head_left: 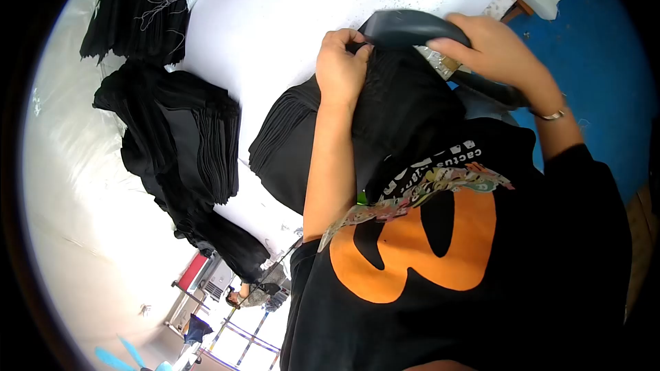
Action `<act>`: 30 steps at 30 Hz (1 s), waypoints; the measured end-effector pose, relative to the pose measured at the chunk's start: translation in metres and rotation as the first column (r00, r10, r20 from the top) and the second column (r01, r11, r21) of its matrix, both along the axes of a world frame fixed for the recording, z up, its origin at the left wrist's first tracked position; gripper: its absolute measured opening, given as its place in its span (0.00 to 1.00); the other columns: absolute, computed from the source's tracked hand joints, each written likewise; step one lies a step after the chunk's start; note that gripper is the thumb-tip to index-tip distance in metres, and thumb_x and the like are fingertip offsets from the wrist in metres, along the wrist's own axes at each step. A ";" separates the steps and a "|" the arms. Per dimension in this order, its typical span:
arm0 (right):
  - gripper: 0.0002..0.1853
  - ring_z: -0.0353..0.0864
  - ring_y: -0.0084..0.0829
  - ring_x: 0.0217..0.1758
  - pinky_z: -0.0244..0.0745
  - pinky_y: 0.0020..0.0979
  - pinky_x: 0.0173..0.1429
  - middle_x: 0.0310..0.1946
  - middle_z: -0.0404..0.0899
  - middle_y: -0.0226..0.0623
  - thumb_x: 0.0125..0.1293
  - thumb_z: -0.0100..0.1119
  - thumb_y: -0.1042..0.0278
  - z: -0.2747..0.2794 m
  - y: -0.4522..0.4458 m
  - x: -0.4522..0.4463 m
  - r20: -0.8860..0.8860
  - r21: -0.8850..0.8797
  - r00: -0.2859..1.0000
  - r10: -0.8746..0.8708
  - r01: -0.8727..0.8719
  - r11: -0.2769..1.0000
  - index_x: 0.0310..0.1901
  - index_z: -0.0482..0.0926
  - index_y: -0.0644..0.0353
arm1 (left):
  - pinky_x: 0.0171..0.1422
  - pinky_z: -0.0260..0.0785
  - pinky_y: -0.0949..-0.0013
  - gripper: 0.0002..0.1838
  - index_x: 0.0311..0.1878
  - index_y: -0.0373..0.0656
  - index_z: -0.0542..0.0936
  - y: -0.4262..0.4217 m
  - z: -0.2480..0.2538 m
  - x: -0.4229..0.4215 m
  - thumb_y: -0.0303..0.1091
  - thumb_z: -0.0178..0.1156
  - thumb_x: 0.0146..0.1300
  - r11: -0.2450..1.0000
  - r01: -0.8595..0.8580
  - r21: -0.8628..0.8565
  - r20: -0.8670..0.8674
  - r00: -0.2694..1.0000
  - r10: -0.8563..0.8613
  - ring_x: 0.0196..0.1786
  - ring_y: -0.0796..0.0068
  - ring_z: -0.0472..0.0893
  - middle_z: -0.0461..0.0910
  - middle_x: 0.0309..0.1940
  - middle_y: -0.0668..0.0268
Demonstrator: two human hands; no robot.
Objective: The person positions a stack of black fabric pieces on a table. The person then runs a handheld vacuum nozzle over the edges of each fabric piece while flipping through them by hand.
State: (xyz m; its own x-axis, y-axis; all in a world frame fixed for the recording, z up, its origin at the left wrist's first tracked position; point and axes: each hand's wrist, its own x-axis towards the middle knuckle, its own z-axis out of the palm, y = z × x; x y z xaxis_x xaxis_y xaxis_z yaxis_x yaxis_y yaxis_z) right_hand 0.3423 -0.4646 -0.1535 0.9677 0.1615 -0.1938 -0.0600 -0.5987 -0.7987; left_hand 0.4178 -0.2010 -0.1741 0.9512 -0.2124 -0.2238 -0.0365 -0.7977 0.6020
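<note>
A thick stack of black cloth pieces (412, 89) lies at the table's near edge, against my body. My left hand (342, 65) is at its far edge, thumb and fingers pinched on the black cloth. My right hand (491, 45) grips one end of a smooth, dark grey curved piece (412, 29). That piece arches over the top of the stack, its other end close to my left fingertips. Whether it is bent cloth or a solid object I cannot tell.
Further black cloth bundles (179, 130) lie to the left, and another stack (148, 14) with loose threads sits at the far left. The white table (275, 14) carries lint. Blue floor (605, 96) shows at right. Another person (254, 294) is in the background.
</note>
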 end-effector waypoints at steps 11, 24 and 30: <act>0.26 0.72 0.23 0.22 0.69 0.27 0.29 0.20 0.72 0.28 0.76 0.55 0.44 -0.004 -0.007 0.016 -0.087 0.077 0.990 0.107 -0.100 0.992 0.44 0.83 0.66 | 0.49 0.76 0.70 0.09 0.40 0.38 0.86 0.008 0.006 -0.011 0.24 0.74 0.56 0.990 -0.016 -0.140 -0.018 1.000 0.014 0.40 0.68 0.83 0.85 0.39 0.61; 0.33 0.70 0.22 0.18 0.67 0.27 0.24 0.19 0.73 0.30 0.73 0.55 0.34 -0.023 -0.001 0.019 0.014 0.243 0.993 -0.113 0.107 0.964 0.36 0.81 0.64 | 0.58 0.74 0.71 0.11 0.45 0.37 0.89 0.003 0.008 -0.006 0.19 0.67 0.59 0.949 -0.094 -0.300 -0.163 0.986 0.046 0.48 0.70 0.84 0.88 0.43 0.59; 0.26 0.71 0.18 0.16 0.67 0.22 0.20 0.19 0.72 0.26 0.75 0.55 0.42 0.021 -0.029 0.003 -0.233 0.367 0.970 0.063 0.028 0.930 0.42 0.81 0.63 | 0.64 0.73 0.69 0.11 0.42 0.38 0.90 0.008 0.014 -0.019 0.16 0.64 0.60 0.899 -0.166 -0.405 -0.149 0.982 0.115 0.54 0.67 0.84 0.88 0.47 0.57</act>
